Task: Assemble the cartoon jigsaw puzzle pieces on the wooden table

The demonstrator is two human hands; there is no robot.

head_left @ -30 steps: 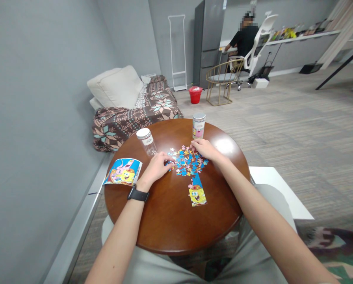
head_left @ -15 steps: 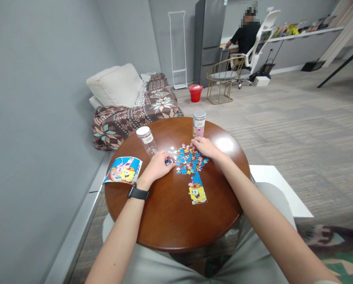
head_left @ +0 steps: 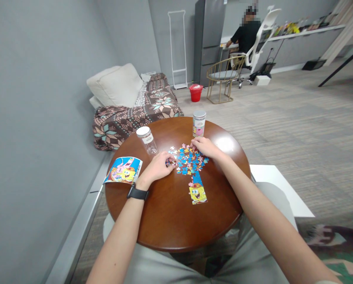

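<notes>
A loose heap of blue, pink and yellow jigsaw puzzle pieces (head_left: 188, 161) lies on the round brown table (head_left: 170, 221). My left hand (head_left: 159, 165) rests at the heap's left edge, thumb and fingers curved apart around several small pieces. At the heap's far side, my right hand (head_left: 205, 146) has its fingers bent down and pressed together among the pieces; whatever is between the tips is too small to make out. Nearer to me lies a joined strip of puzzle (head_left: 197, 191) with a yellow cartoon face and blue above, touching the heap's near edge.
A clear jar (head_left: 148, 141) with a white lid stands left, and a metal-lidded jar (head_left: 199, 125) behind my right hand. The picture sheet (head_left: 123, 170) lies at the table's left edge. Beyond are a sofa (head_left: 138, 102), a red bin (head_left: 196, 93) and a seated person (head_left: 247, 37).
My left hand's fingers have shifted slightly at the pieces by the heap's left edge. My right hand stays practically where it was.
</notes>
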